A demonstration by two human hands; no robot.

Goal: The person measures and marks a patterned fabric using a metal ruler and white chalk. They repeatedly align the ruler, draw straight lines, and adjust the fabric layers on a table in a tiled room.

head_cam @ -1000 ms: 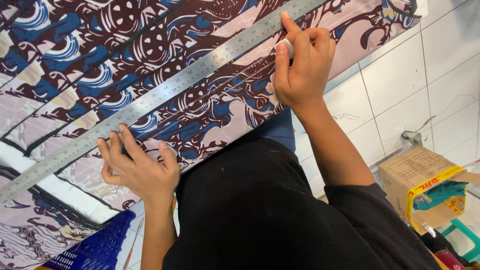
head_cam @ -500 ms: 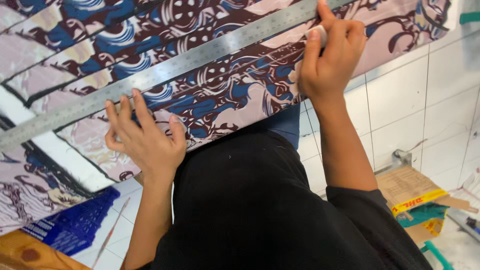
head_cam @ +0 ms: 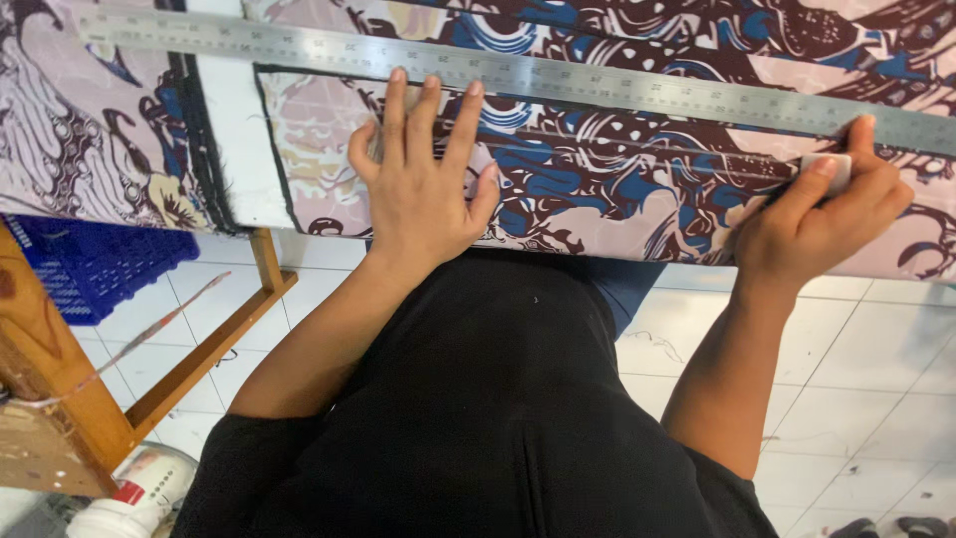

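A long steel ruler (head_cam: 617,90) lies across patterned batik fabric (head_cam: 637,189) in brown, blue and pale pink on a table. My left hand (head_cam: 423,184) rests flat on the fabric, fingers spread, fingertips touching the ruler's lower edge. My right hand (head_cam: 812,224) pinches a small pale piece of chalk (head_cam: 835,169) against the ruler's edge near its right end. A faint line runs along the fabric below the ruler.
A second patterned cloth (head_cam: 90,149) lies at the left, with a white strip of table (head_cam: 234,149) between. Below are a wooden frame (head_cam: 214,344), a blue plastic crate (head_cam: 90,269), a white container (head_cam: 134,493) and white tiled floor (head_cam: 856,359).
The view has turned, so the ruler now runs nearly level. My left hand has moved up to the ruler's edge. My right hand still holds the chalk at the ruler.
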